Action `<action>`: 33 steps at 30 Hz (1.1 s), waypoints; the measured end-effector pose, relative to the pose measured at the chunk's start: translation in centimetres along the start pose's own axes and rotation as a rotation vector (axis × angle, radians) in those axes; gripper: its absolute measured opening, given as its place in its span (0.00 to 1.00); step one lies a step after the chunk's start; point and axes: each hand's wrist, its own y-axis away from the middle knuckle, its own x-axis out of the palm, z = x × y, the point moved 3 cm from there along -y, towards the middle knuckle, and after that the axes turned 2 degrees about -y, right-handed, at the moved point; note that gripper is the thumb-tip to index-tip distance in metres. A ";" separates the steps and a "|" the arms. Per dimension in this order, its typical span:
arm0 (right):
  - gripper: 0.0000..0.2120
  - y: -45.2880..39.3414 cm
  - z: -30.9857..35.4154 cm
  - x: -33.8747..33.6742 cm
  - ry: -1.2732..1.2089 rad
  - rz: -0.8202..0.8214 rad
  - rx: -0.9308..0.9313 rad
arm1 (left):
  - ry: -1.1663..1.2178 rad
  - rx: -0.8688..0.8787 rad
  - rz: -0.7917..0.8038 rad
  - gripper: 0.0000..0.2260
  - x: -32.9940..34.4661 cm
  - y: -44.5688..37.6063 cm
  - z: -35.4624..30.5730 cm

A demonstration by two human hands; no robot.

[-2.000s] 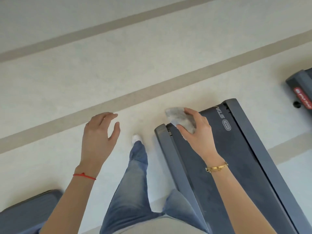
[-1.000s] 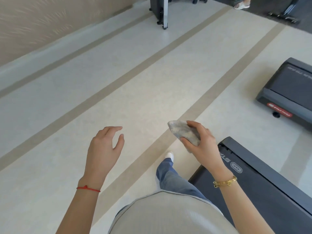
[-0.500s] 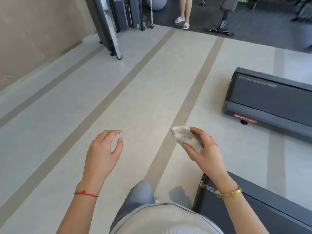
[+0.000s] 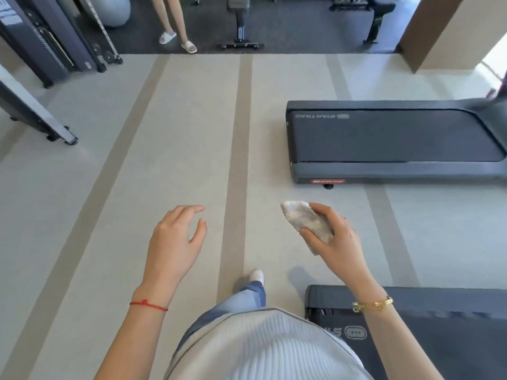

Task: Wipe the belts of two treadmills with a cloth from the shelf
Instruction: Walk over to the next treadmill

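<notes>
While the person walks across the floor (image 4: 115, 204), the right hand (image 4: 336, 242) holds a bunched cloth (image 4: 307, 224) between thumb and curled fingers, probably carried ready for wiping. It sits well short of the far treadmill (image 4: 392, 138), above bare floor. The left hand (image 4: 175, 239) hangs relaxed, fingers loosely spread, holding nothing.

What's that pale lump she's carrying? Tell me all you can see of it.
It is the cloth, a crumpled wad of whitish-grey fabric with faint mottling, bunched into a rough wedge whose pointed end sticks out up and to the left. The right hand grips it, thumb across its lower part and fingers curled behind it. It is held in the air above the pale floor, touching nothing else. Whether it is damp or dry cannot be told.
</notes>
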 end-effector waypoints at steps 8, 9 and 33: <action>0.21 -12.9 -1.5 -3.5 0.012 -0.157 0.122 | 0.032 0.245 0.120 0.10 5.2 -19.0 -6.1; 0.21 -14.1 -1.9 -4.0 0.020 -0.184 0.139 | 0.034 0.270 0.135 0.10 5.9 -20.9 -6.8; 0.20 -56.4 -21.3 -20.2 0.155 -0.066 0.159 | 0.084 0.267 0.038 0.12 29.8 -56.1 -27.2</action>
